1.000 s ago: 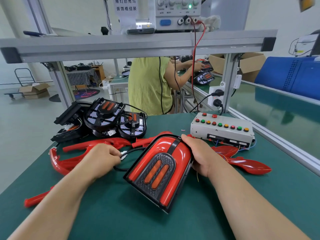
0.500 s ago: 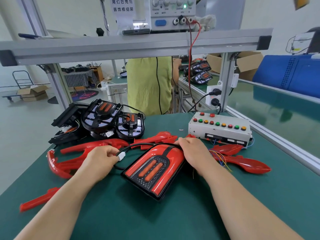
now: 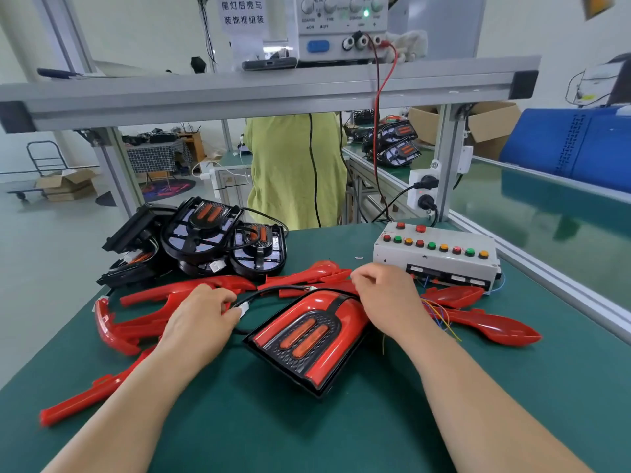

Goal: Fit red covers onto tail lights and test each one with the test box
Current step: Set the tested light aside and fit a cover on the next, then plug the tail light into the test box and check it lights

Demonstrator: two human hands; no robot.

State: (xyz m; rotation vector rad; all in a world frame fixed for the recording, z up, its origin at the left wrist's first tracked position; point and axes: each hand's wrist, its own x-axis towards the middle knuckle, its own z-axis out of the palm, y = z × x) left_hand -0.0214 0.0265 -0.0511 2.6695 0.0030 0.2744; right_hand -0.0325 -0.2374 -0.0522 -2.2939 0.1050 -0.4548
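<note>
Green table [image 3: 444, 421] at frame centre carries one covered tail light [image 3: 309, 339]; left hand [image 3: 199, 319] pinches its white connector [image 3: 244, 310]; right hand [image 3: 386, 295] curls at its top edge; test box [image 3: 435, 259] unconnected; uncovered lights [image 3: 218, 233] remain upper left.

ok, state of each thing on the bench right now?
Red-covered tail light: cover fitted, flat on mat, lamps unlit.
White cable plug: unplugged, in left hand.
Right hand: at the light's top edge.
Grey test box: nothing visibly plugged in.
Bare black tail lights: uncovered, piled.
</note>
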